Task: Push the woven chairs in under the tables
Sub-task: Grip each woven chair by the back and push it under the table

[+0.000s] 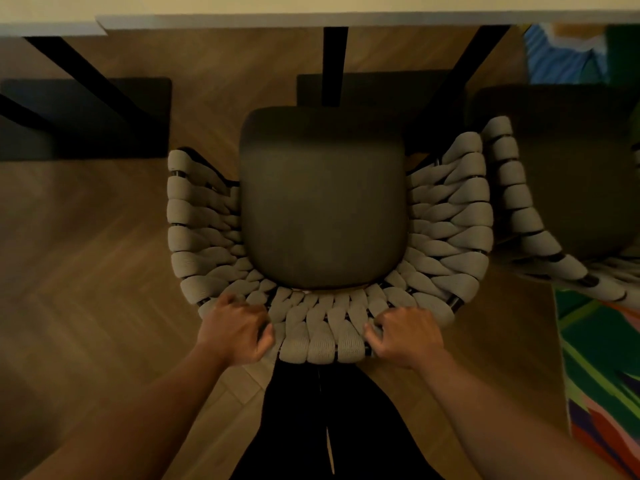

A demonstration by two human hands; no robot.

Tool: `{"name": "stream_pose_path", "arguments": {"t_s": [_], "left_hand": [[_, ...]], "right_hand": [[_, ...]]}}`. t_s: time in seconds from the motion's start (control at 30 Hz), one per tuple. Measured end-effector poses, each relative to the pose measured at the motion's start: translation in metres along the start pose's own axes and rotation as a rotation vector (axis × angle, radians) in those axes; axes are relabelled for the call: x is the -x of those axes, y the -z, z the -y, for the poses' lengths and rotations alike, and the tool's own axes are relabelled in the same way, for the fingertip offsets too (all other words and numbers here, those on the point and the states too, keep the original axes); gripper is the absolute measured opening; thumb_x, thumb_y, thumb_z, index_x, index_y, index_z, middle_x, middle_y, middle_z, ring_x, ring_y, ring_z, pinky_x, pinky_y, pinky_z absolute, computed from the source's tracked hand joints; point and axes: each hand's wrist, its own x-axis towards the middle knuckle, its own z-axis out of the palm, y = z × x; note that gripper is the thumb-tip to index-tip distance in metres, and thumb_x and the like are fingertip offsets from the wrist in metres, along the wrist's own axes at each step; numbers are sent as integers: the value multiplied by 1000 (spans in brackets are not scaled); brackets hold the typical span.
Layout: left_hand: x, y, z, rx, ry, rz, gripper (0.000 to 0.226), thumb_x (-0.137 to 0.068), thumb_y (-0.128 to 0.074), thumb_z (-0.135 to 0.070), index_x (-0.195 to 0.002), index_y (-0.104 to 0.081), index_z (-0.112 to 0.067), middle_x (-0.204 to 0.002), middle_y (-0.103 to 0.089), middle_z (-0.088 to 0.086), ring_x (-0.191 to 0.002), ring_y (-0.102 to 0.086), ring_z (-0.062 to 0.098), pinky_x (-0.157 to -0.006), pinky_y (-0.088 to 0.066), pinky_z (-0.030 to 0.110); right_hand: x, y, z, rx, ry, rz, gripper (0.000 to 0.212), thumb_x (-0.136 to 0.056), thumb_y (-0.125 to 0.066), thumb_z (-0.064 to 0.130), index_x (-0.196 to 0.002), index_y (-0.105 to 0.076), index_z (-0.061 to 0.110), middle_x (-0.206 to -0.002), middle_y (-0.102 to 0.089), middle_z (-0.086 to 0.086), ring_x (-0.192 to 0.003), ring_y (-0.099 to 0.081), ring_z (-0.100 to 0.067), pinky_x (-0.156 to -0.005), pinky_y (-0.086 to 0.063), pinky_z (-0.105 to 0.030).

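A woven chair [450, 216] with thick grey rope weave and a dark seat cushion [322, 199] stands right below me, facing a pale table [346, 19] at the top of the view. The cushion's front edge lies near the table's black legs [335, 64]. My left hand [235, 330] grips the top of the woven backrest on its left side. My right hand [405, 336] grips the backrest on its right side. Both have fingers curled over the rope rim. A second woven chair [512, 188] stands close on the right, partly cut off by the frame.
A second pale table edge [52, 29] with black legs and a dark base plate [86, 116] lies at the upper left. The floor is herringbone wood [86, 271]. A brightly coloured rug [602, 375] lies at the right. My dark trouser legs [329, 427] stand behind the chair.
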Motion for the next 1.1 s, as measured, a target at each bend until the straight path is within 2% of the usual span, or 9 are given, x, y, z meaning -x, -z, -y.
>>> {"name": "stream_pose_path", "arguments": {"t_s": [0.17, 0.4, 0.5, 0.63, 0.73, 0.8, 0.9, 1.0, 1.1], "left_hand": [[-28, 13, 12, 27, -4, 0, 48, -93, -28, -51, -67, -61, -30, -66, -57, -10, -54, -45, 11, -73, -27, 31], [-32, 18, 19, 77, -1, 37, 44, -93, -32, -53, -63, -53, -28, -62, -52, -9, -54, -45, 10, -77, -37, 32], [-33, 23, 18, 73, 13, 60, 44, -92, -33, -55, -64, -54, -28, -62, -53, -10, -55, -46, 11, -76, -38, 32], [-35, 37, 14, 61, 68, 203, 52, -92, -25, -59, -79, -66, -29, -79, -61, -9, -69, -50, 14, -75, -35, 33], [-43, 57, 10, 105, 146, 350, 52, -94, -21, -57, -95, -66, -30, -96, -65, -6, -86, -57, 16, -90, -40, 39], [-45, 73, 5, 193, 178, 447, 44, -99, -29, -48, -111, -66, -27, -110, -67, 0, -98, -59, 20, -93, -43, 40], [-29, 96, -11, 384, 291, 466, 40, -100, -42, -40, -133, -60, -28, -126, -64, 3, -112, -59, 23, -90, -49, 38], [4, 118, -36, 611, 435, 325, 35, -100, -47, -37, -127, -65, -25, -124, -65, -1, -115, -60, 25, -91, -50, 38], [43, 120, -68, 856, 580, 246, 33, -101, -51, -28, -130, -65, -21, -128, -66, 0, -116, -60, 21, -94, -48, 35]], "right_hand": [[-24, 19, -11, -21, -16, 2, 60, -86, -22, 62, -56, -52, 19, -53, -48, 1, -49, -47, -15, -52, -40, -29], [-30, 15, -9, -22, -22, 6, 58, -86, -27, 61, -57, -56, 21, -54, -50, 2, -48, -47, -13, -46, -28, -28], [-31, 15, -11, -2, -42, 27, 59, -86, -25, 62, -63, -61, 21, -60, -54, 2, -52, -50, -12, -48, -33, -28], [-34, 20, -9, -17, -66, 128, 60, -88, -23, 65, -76, -66, 24, -75, -61, 5, -64, -55, -11, -59, -49, -30], [-39, 34, -8, -116, -80, 291, 50, -94, -33, 60, -88, -67, 24, -85, -65, 1, -76, -60, -16, -67, -52, -34], [-41, 50, -6, -191, -87, 431, 38, -99, -41, 52, -92, -64, 23, -90, -64, -3, -83, -60, -21, -72, -50, -36], [-37, 76, -4, -181, -17, 498, 31, -99, -46, 43, -101, -68, 20, -97, -66, -6, -87, -61, -22, -75, -51, -37], [-25, 106, 5, -164, 87, 515, 30, -102, -48, 33, -113, -71, 16, -103, -69, -9, -90, -61, -22, -77, -51, -36], [-13, 120, 18, -146, 169, 505, 31, -103, -48, 30, -119, -70, 14, -108, -71, -11, -95, -63, -25, -82, -51, -36]]}}
